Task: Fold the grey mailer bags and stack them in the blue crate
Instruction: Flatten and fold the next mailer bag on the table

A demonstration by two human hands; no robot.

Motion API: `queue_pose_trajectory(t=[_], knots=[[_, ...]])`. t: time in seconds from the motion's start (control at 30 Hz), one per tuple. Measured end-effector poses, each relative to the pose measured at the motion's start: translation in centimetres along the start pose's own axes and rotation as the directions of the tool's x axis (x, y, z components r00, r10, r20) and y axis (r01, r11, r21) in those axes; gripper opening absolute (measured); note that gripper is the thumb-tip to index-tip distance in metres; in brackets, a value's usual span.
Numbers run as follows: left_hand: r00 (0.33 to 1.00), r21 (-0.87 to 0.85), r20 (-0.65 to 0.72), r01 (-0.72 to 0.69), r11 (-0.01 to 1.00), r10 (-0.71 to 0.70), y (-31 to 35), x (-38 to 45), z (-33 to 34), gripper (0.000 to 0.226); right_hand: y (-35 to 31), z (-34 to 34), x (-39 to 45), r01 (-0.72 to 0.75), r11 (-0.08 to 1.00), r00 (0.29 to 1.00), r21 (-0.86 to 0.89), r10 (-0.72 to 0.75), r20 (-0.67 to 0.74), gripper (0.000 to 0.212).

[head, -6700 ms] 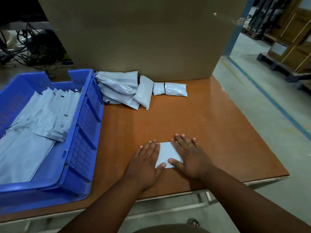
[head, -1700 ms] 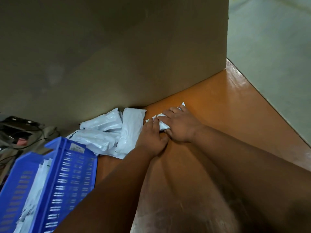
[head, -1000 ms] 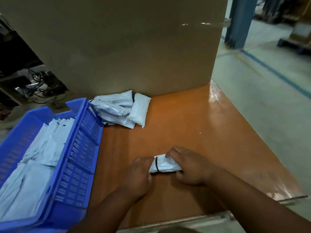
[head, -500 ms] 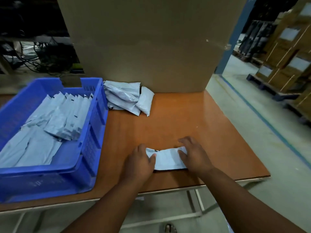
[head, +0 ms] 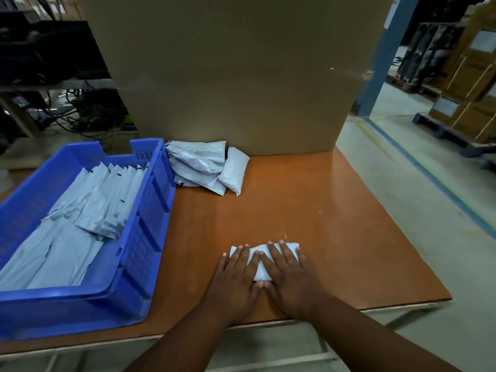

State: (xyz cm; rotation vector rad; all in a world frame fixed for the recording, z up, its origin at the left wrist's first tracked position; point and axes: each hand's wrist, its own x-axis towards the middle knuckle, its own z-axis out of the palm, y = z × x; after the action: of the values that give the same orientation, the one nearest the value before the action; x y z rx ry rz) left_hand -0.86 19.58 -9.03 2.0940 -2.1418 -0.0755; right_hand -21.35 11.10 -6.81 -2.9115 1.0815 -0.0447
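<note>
A grey mailer bag point(head: 259, 264) lies flat on the orange table near the front edge. My left hand point(head: 236, 277) and my right hand point(head: 288, 275) both press down on it with straight fingers, side by side, hiding most of it. The blue crate point(head: 145, 210) stands at the left and holds several folded grey bags point(head: 88, 210). A pile of unfolded grey mailer bags point(head: 206, 166) lies at the back, beside the crate's far right corner.
A tall cardboard box point(head: 236, 76) stands at the back of the orange table point(head: 335, 224). The table's right edge drops to a concrete floor with a blue line. Shelves with cables are at the far left, stacked boxes at the far right.
My hands fetched a banded bag from the back pile, drew it to the front edge and spread it out. Now both palms lie flat on top of it, closer together.
</note>
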Motion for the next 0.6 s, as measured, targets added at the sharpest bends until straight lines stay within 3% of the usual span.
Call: queue_pose_trajectory(t=[0.2, 0.33, 0.43, 0.6], knots=[[1.0, -0.03, 0.005, 0.01, 0.999, -0.01, 0.5, 0.9, 0.4, 0.066, 2.4, -0.3, 1.0, 0.007, 0.993, 0.999, 0.114, -0.01, 0.032, 0.065], [0.997, -0.019, -0.079, -0.012, 1.0, 0.011, 1.9, 4.0, -0.5, 0.057, 7.1, 0.1, 2.0, 0.014, 0.989, 1.0, 0.149, -0.009, -0.029, 0.06], [0.999, -0.017, 0.018, 0.049, 0.999, -0.049, 3.2, 6.6, -1.8, 0.065, 11.0, -0.2, 3.4, 0.022, 0.982, 0.999, 0.188, -0.013, -0.05, 0.056], [0.989, 0.044, 0.131, 0.064, 0.997, -0.069, 4.5, 5.4, -1.4, 0.077, 13.0, 0.1, 1.2, 0.156, 0.981, 0.988, 0.112, -0.156, -0.008, 0.072]])
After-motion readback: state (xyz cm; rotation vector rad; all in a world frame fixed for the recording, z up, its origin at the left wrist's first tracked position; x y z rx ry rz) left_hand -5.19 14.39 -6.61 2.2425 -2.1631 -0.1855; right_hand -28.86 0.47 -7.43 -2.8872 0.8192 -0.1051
